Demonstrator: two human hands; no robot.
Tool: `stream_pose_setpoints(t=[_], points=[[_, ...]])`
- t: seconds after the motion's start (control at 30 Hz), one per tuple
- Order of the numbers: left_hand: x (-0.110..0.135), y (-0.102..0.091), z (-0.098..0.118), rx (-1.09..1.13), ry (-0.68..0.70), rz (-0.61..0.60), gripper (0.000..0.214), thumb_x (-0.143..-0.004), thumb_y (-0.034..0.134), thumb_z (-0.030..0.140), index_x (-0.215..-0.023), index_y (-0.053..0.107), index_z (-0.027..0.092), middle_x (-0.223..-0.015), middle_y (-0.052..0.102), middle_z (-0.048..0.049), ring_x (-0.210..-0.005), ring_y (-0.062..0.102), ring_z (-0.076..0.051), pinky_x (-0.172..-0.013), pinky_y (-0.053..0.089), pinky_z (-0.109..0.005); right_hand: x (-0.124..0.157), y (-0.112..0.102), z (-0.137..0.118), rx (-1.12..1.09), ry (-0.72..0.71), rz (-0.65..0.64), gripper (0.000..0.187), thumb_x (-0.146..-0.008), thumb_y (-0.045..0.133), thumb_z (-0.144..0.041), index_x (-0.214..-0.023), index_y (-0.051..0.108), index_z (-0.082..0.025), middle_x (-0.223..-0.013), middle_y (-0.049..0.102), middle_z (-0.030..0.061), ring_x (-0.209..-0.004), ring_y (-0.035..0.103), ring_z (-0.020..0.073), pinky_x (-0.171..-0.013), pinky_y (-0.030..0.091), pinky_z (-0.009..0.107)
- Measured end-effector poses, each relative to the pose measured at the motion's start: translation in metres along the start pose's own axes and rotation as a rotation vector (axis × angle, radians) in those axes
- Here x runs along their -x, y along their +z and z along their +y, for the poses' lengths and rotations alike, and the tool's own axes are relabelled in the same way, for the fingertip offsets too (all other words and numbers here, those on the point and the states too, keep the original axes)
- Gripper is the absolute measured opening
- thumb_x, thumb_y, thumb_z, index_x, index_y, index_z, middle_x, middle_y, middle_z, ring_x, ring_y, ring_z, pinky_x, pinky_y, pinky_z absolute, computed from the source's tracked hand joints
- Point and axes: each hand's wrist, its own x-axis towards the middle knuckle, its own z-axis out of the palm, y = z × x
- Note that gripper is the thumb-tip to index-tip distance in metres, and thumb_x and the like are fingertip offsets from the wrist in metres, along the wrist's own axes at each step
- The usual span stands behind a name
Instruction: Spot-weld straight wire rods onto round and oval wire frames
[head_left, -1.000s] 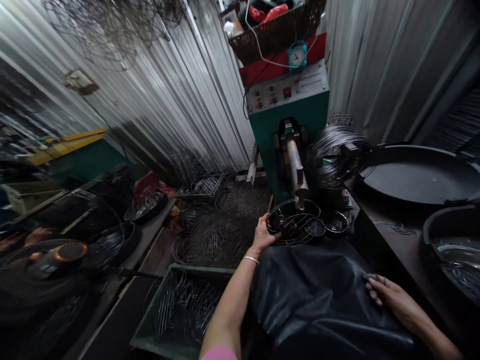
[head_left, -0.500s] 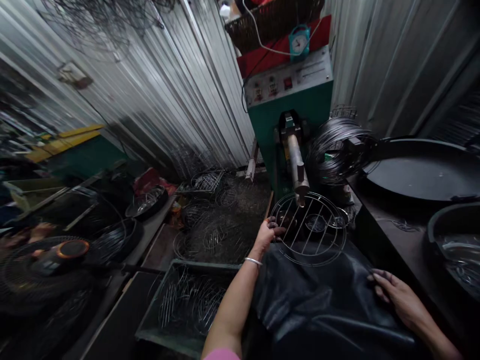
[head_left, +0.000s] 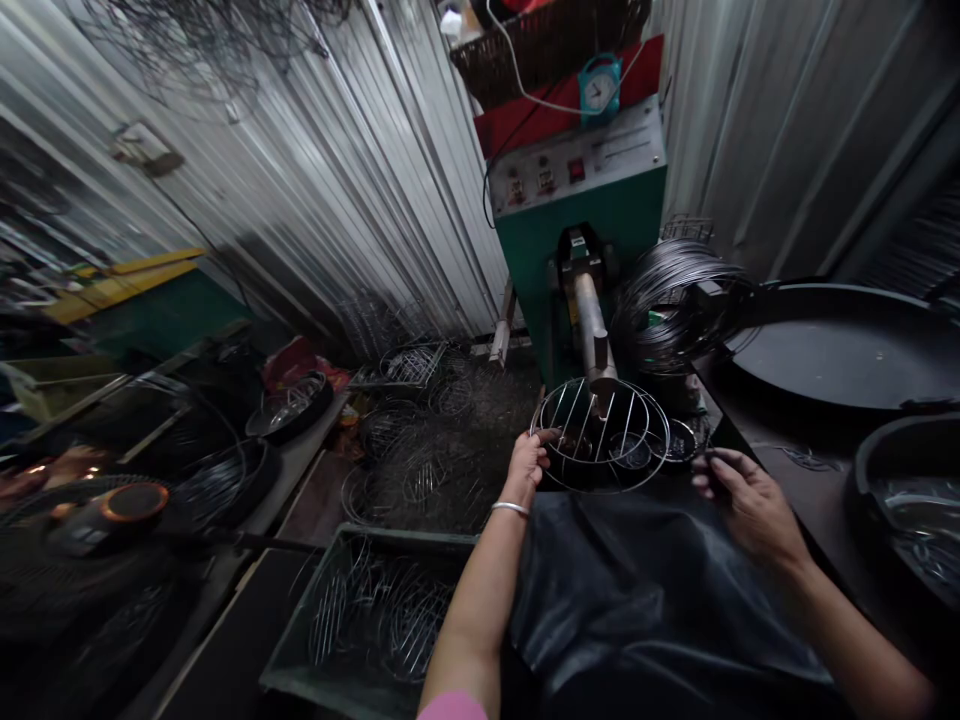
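My left hand grips the left rim of a round wire rack, which has parallel bars across a double ring. The rack lies nearly level below the metal arm of a green machine; its far side overlaps the arm's tip. To the right of the rack, my right hand is closed in a pinch, apart from it. Whatever its dark fingertips hold, if anything, is too small to make out. Below both hands a black apron covers my lap.
A coil of wire sits right of the machine, beside black pans on a bench. On my left stand a green crate of wire racks and a fan. A co-worker's hand shows at the far left, near bright sparks.
The rack has shifted slightly left and up, nearer the machine arm's tip. My right hand has risen from the apron toward the rack. Sparks now show by the co-worker's hand.
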Motion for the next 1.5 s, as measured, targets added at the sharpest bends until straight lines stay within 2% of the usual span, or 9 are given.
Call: stream_pose_setpoints(t=[0.1,0.23,0.43,0.6,0.83,1.0,1.2,1.33,1.5], points=[[0.0,-0.004,0.001,0.016,0.018,-0.017,0.04,-0.043,0.075,0.017,-0.073,0.049,0.015,-0.053,0.036,0.0107,-0.038,0.023,0.002,-0.037,0.01,-0.014,-0.002,0.04,-0.008,-0.015,-0.083,-0.087,0.038,-0.065,0.073,-0.049,-0.086,0.058,-0.021,-0.078,0.067,0.0019,-0.06,0.061,0.0113,-0.054,0.05,0.021],[-0.005,-0.014,0.005,0.005,0.046,-0.019,0.05,-0.041,0.076,0.013,-0.082,0.049,0.017,-0.057,0.041,0.0101,-0.038,0.024,0.002,-0.037,0.008,-0.014,0.002,0.063,0.004,0.167,-0.169,-0.239,0.033,-0.074,0.066,-0.049,-0.088,0.06,-0.019,-0.079,0.067,0.0041,-0.063,0.063,0.0136,-0.062,0.052,0.026],[-0.017,-0.018,0.005,0.11,0.036,-0.044,0.041,-0.043,0.077,0.019,-0.075,0.051,0.014,-0.057,0.043,0.0088,-0.038,0.025,0.002,-0.037,0.011,-0.013,0.008,0.059,0.012,0.258,-0.239,-0.218,0.032,-0.079,0.06,-0.049,-0.09,0.059,-0.019,-0.082,0.067,0.005,-0.066,0.062,0.0142,-0.068,0.052,0.028],[-0.023,-0.023,0.001,0.098,0.047,0.01,0.04,-0.041,0.078,0.017,-0.071,0.052,0.014,-0.053,0.039,0.0102,-0.038,0.026,0.002,-0.037,0.01,-0.014,0.002,0.051,0.014,0.288,-0.175,-0.208,0.035,-0.078,0.061,-0.051,-0.091,0.059,-0.019,-0.082,0.066,0.0054,-0.065,0.062,0.014,-0.064,0.052,0.027],[-0.033,-0.024,0.01,0.086,0.024,0.042,0.029,-0.046,0.075,0.019,-0.065,0.054,0.013,-0.051,0.033,0.0105,-0.037,0.022,0.003,-0.037,0.009,-0.014,-0.026,0.072,0.03,0.189,-0.127,-0.236,0.042,-0.072,0.063,-0.057,-0.088,0.058,-0.018,-0.084,0.067,0.006,-0.063,0.062,0.0138,-0.053,0.048,0.024],[-0.037,-0.02,0.026,0.073,0.081,-0.005,0.03,-0.046,0.074,0.018,-0.068,0.056,0.012,-0.057,0.042,0.0079,-0.038,0.023,0.003,-0.037,0.01,-0.014,-0.032,0.082,0.011,0.315,-0.139,-0.267,0.045,-0.072,0.061,-0.059,-0.088,0.059,-0.017,-0.081,0.067,0.0076,-0.062,0.063,0.0156,-0.048,0.046,0.023],[-0.042,-0.02,0.035,0.033,0.052,-0.014,0.029,-0.044,0.073,0.017,-0.068,0.056,0.012,-0.054,0.038,0.009,-0.038,0.021,0.003,-0.038,0.008,-0.015,-0.032,0.086,-0.018,0.197,-0.309,-0.1,0.032,-0.079,0.06,-0.05,-0.09,0.057,-0.021,-0.086,0.067,0.0052,-0.064,0.063,0.014,-0.056,0.049,0.025],[-0.043,-0.022,0.034,0.022,0.012,-0.029,0.027,-0.045,0.072,0.018,-0.067,0.057,0.012,-0.055,0.037,0.0085,-0.038,0.019,0.003,-0.038,0.007,-0.015,-0.033,0.086,-0.004,0.407,-0.271,-0.243,0.037,-0.077,0.058,-0.055,-0.087,0.06,-0.02,-0.074,0.068,0.0045,-0.059,0.061,0.0153,-0.058,0.049,0.028],[-0.045,-0.027,0.029,0.011,0.007,-0.045,0.031,-0.042,0.071,0.019,-0.068,0.056,0.012,-0.053,0.037,0.0095,-0.037,0.019,0.003,-0.038,0.006,-0.015,-0.032,0.083,0.01,0.565,-0.26,-0.31,0.036,-0.076,0.056,-0.056,-0.085,0.061,-0.021,-0.057,0.063,0.0008,-0.054,0.059,0.0164,-0.062,0.047,0.031]])
